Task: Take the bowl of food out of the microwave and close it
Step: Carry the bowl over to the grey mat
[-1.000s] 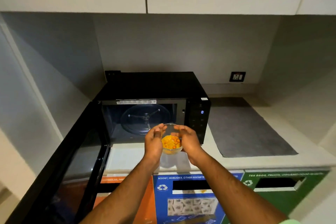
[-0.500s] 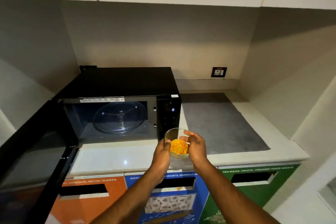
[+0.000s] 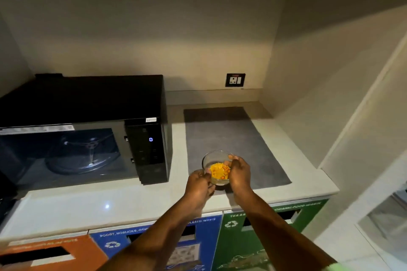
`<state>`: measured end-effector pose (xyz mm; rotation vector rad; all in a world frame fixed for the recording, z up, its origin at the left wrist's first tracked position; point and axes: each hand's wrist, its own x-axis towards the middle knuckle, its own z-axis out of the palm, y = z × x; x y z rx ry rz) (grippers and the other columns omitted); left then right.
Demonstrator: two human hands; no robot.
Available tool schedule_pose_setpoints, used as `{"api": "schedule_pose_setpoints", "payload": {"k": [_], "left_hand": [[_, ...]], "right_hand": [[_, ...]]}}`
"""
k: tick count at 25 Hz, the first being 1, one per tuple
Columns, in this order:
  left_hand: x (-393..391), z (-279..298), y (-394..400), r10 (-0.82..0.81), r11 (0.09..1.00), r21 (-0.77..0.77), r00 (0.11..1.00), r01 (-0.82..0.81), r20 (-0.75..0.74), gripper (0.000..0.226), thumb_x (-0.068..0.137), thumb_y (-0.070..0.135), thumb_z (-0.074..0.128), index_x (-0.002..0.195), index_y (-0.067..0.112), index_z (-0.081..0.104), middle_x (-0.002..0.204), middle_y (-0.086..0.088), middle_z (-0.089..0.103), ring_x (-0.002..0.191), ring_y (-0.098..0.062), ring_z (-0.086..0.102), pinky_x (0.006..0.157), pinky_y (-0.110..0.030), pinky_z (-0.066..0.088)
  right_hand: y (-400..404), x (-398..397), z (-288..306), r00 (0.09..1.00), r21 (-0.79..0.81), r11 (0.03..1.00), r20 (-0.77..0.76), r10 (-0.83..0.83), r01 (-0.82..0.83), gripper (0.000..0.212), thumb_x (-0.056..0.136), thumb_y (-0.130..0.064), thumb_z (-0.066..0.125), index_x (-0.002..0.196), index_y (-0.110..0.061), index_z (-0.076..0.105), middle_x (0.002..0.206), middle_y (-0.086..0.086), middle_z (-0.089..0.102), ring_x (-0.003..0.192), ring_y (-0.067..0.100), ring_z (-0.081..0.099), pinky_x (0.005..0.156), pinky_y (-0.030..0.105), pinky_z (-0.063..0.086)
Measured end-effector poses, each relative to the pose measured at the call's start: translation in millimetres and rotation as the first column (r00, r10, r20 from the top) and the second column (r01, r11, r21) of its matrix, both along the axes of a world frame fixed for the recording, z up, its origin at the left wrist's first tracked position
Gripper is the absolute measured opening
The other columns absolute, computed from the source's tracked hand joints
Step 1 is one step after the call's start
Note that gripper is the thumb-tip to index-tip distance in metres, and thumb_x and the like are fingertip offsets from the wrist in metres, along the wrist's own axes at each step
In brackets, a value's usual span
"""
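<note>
A small clear glass bowl [image 3: 217,161] of yellow and orange food [image 3: 218,171] is sitting low over the front edge of a dark grey rectangular mat [image 3: 233,145] on the pale desk [image 3: 88,202], just right of the black microwave [image 3: 88,130]. The left hand [image 3: 198,189] and right hand [image 3: 239,174] are cupping it from either side, each grip closing on the glass. The microwave cavity is standing open, showing its round glass turntable [image 3: 81,154]. Coloured recycling bin fronts [image 3: 211,240] are lining the desk's underside.
</note>
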<state>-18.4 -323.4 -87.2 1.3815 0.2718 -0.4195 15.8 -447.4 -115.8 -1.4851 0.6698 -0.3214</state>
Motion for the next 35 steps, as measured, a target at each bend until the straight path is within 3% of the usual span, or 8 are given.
{"api": "schedule_pose_setpoints", "payload": {"k": [6, 13, 19, 24, 28, 31, 33, 35], "left_hand": [[54, -11, -53, 0.078, 0.997, -0.007, 0.996, -0.078, -0.033, 0.025, 0.094, -0.001, 0.043, 0.096, 0.003, 0.068, 0.082, -0.023, 0.06, 0.073, -0.029, 0.053, 0.065, -0.036, 0.043], [121, -31, -87, 0.181, 0.982, 0.051, 0.983, -0.181, 0.0, 0.023, 0.087, -0.002, 0.055, 0.099, -0.002, 0.075, 0.074, -0.014, 0.065, 0.054, -0.018, 0.055, 0.041, -0.021, 0.044], [162, -58, -109, 0.179, 0.984, -0.006, 0.981, -0.179, 0.08, 0.021, 0.087, 0.0, 0.061, 0.104, -0.005, 0.073, 0.092, -0.02, 0.071, 0.08, -0.025, 0.064, 0.076, -0.036, 0.054], [177, -78, -112, 0.166, 0.985, 0.033, 0.982, -0.169, 0.093, 0.024, 0.09, 0.004, 0.064, 0.111, 0.007, 0.075, 0.106, -0.014, 0.076, 0.098, -0.025, 0.069, 0.093, -0.039, 0.056], [178, -87, -108, 0.159, 0.986, 0.014, 0.974, -0.164, 0.159, 0.035, 0.092, 0.006, 0.063, 0.127, 0.001, 0.066, 0.122, -0.02, 0.071, 0.107, -0.027, 0.067, 0.102, -0.042, 0.053], [175, -92, -107, 0.133, 0.99, 0.015, 0.976, -0.138, 0.169, 0.037, 0.094, 0.011, 0.062, 0.129, -0.002, 0.063, 0.126, -0.023, 0.068, 0.119, -0.036, 0.064, 0.108, -0.048, 0.048], [173, -92, -105, 0.096, 0.995, -0.004, 0.985, -0.097, 0.143, 0.034, 0.094, 0.016, 0.062, 0.123, -0.002, 0.066, 0.118, -0.02, 0.07, 0.112, -0.033, 0.066, 0.105, -0.043, 0.05], [169, -89, -102, 0.059, 0.998, 0.011, 0.991, -0.06, 0.118, 0.023, 0.093, 0.021, 0.064, 0.098, -0.001, 0.069, 0.091, -0.018, 0.068, 0.087, -0.028, 0.063, 0.087, -0.037, 0.051]], "right_hand": [[-53, 44, -14, 0.997, 0.172, 0.983, 0.002, 0.072, -0.072, 0.032, 0.103, -0.022, 0.049, 0.121, -0.004, 0.068, 0.119, 0.028, 0.07, 0.109, 0.047, 0.069, 0.097, 0.061, 0.056], [-91, 87, -28, 0.972, 0.131, 0.963, 0.017, 0.236, -0.236, 0.022, 0.094, 0.002, 0.057, 0.105, -0.001, 0.075, 0.113, 0.031, 0.073, 0.109, 0.049, 0.069, 0.097, 0.06, 0.057], [-112, 111, -47, 0.962, -0.026, 0.967, 0.096, 0.255, -0.254, 0.028, 0.1, -0.01, 0.06, 0.122, 0.003, 0.07, 0.116, 0.024, 0.074, 0.108, 0.039, 0.071, 0.097, 0.05, 0.059], [-122, 124, -58, 0.973, -0.08, 0.975, 0.079, 0.215, -0.209, 0.017, 0.099, -0.011, 0.061, 0.093, -0.002, 0.074, 0.087, 0.01, 0.072, 0.077, 0.013, 0.065, 0.062, 0.013, 0.052], [-125, 131, -67, 0.963, -0.292, 0.919, -0.037, 0.266, -0.265, 0.018, 0.098, -0.016, 0.061, 0.087, -0.008, 0.074, 0.085, 0.007, 0.072, 0.081, 0.018, 0.062, 0.071, 0.021, 0.051], [-127, 130, -65, 0.957, -0.256, 0.922, -0.071, 0.281, -0.289, 0.016, 0.1, -0.021, 0.06, 0.09, -0.02, 0.072, 0.09, 0.0, 0.074, 0.085, 0.017, 0.067, 0.071, 0.017, 0.052], [-125, 124, -63, 0.96, -0.148, 0.949, -0.087, 0.267, -0.277, 0.016, 0.099, -0.027, 0.059, 0.086, -0.03, 0.068, 0.087, -0.011, 0.073, 0.081, 0.01, 0.068, 0.068, 0.018, 0.051], [-120, 117, -62, 0.971, -0.165, 0.958, -0.079, 0.225, -0.236, 0.015, 0.097, -0.024, 0.06, 0.084, -0.026, 0.065, 0.088, -0.001, 0.074, 0.083, 0.02, 0.069, 0.072, 0.033, 0.055]]}}
